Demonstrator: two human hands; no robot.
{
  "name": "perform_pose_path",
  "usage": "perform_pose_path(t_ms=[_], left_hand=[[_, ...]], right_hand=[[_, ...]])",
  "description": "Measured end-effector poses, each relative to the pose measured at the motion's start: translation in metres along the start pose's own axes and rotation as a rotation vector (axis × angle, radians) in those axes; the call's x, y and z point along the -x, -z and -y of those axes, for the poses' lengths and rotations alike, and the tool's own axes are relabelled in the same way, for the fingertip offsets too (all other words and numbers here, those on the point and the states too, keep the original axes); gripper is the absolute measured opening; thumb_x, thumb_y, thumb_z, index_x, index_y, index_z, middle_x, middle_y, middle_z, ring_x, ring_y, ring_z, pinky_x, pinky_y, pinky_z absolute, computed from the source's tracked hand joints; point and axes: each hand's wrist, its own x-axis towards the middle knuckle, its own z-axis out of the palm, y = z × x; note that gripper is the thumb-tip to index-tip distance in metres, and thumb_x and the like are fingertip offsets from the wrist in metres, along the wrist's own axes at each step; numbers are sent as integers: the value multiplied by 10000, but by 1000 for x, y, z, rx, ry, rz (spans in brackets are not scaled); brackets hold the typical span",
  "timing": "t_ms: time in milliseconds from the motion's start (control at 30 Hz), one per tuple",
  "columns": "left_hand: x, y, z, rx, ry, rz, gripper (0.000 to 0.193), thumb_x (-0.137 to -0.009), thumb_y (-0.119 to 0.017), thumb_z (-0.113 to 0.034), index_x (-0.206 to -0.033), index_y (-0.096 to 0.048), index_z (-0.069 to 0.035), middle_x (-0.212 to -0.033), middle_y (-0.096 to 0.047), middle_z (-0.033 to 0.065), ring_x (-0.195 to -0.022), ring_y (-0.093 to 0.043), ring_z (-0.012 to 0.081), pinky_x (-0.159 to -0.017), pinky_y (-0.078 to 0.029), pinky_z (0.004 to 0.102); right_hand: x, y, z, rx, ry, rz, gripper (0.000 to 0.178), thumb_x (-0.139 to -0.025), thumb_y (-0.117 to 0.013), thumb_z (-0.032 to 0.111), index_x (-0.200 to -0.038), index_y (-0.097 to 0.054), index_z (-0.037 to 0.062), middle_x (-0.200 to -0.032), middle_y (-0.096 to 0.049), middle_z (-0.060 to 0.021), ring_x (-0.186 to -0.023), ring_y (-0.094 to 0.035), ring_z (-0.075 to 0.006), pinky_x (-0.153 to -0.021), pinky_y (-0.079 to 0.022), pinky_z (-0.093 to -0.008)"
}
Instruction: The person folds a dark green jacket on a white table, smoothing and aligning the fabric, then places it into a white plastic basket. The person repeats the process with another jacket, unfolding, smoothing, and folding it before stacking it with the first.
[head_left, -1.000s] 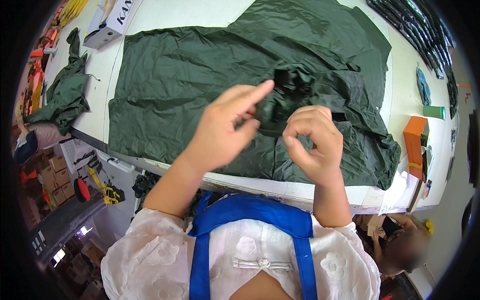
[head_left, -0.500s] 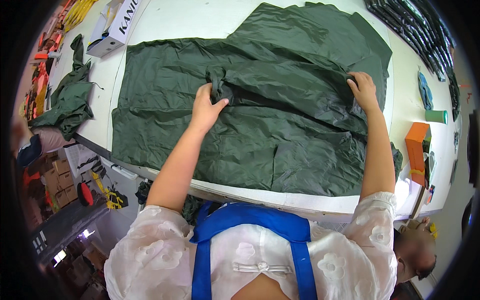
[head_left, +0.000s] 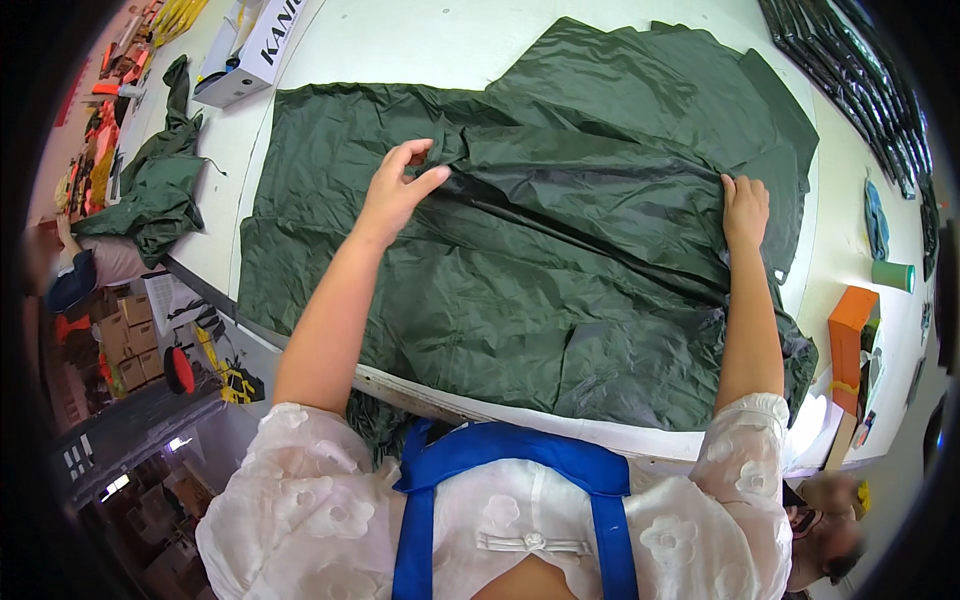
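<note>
A large dark green garment of thin, shiny, crinkled fabric [head_left: 560, 250] lies spread over the white table, with a long dark fold running across its middle. My left hand [head_left: 395, 192] is at the left end of that fold. Its thumb and fingers stand apart beside a small raised flap of the cloth, the fingertips close against it. At the garment's right side, my right hand [head_left: 746, 212] has its fingers pressed together on the upper layer at the fold's other end. Its thumb is mostly hidden.
On the white table [head_left: 400, 45], a white box [head_left: 250, 60] and another green fabric piece [head_left: 160, 190] lie left. Black folded packs [head_left: 850, 90], a green tape roll [head_left: 893, 276] and an orange box [head_left: 852, 335] lie right. Other people are at both sides.
My left hand has loosened from the bunched cloth and its fingers have parted. The upper layer lies flatter, and the fold between my hands is narrower. The view has shifted slightly.
</note>
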Motion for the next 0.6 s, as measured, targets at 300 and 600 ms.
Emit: perform_pose_path(t_ms=[300,600], left_hand=[[-58,-1,31,-502,-22,-349,333,-934,-576,-307,-1167,-550,-70,-895,-669,187,-842,-642,378,-721,-497,416],[-94,8,-15,-482,-124,-381,234,-930,-561,-257,-940,-631,-34,-706,-617,134,-649,-596,250,-649,-468,348]], right_hand=[[-9,-15,2,-144,-39,-101,297,-880,-639,314,-875,-535,36,-875,-525,-161,-785,-543,-377,-679,-453,-444],[0,-22,2,-248,-58,-153,284,-880,-649,272,-907,-520,21,-884,-556,-143,-813,-540,-351,-722,-448,-413]])
